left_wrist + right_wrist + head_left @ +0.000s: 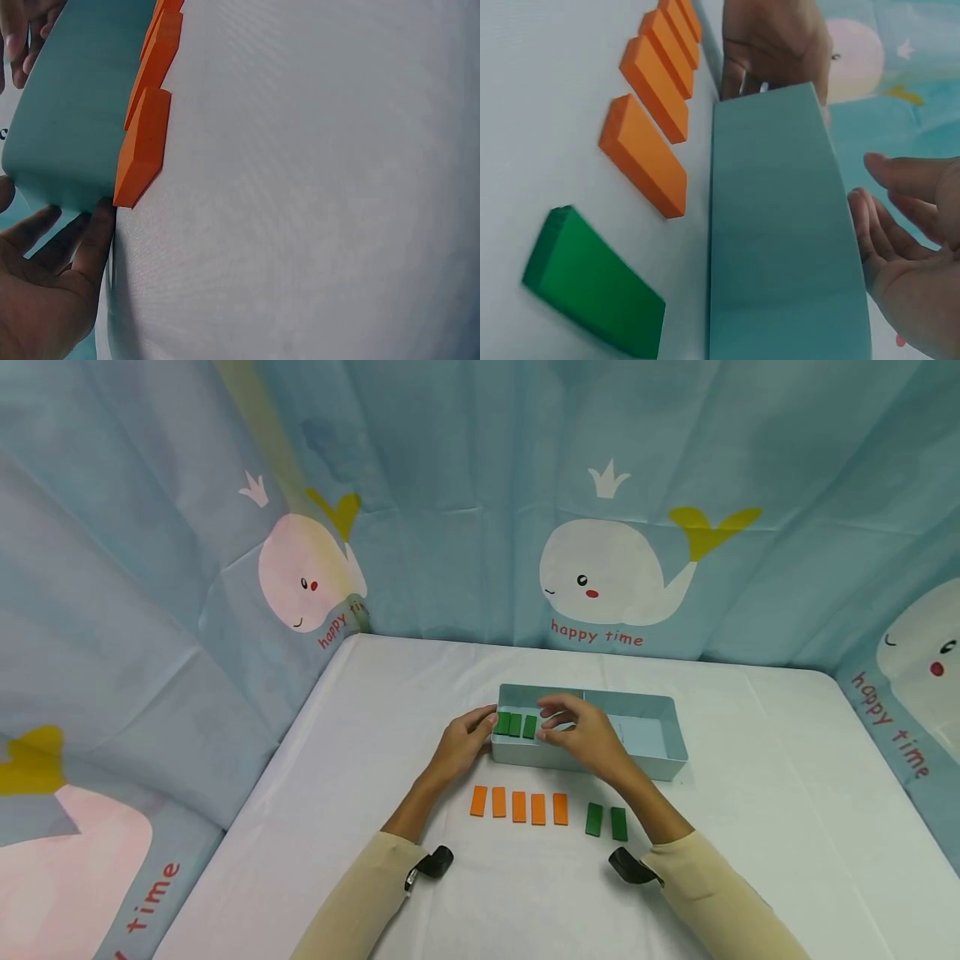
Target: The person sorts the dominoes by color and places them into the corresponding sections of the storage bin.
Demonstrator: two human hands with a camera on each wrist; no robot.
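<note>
A pale teal two-compartment box [643, 702] lies lengthwise on the white table. My left hand [459, 745] grips its left end, thumb at the rim and fingertips on the outer end wall [56, 289]. Three green blocks [514, 725] stand in a row in the left compartment, beside that thumb. Over the same compartment is my right hand [587, 735], thumb and fingers apart and nothing between them, just right of the third green block. In the right wrist view this right hand [919, 255] shows above the box's rim.
Several orange blocks [519, 807] lie in a row in front of the box. Two green blocks [593, 820] lie to their right, near the right forearm. A teal curtain [450, 568] with whale prints hangs behind the white table [765, 793].
</note>
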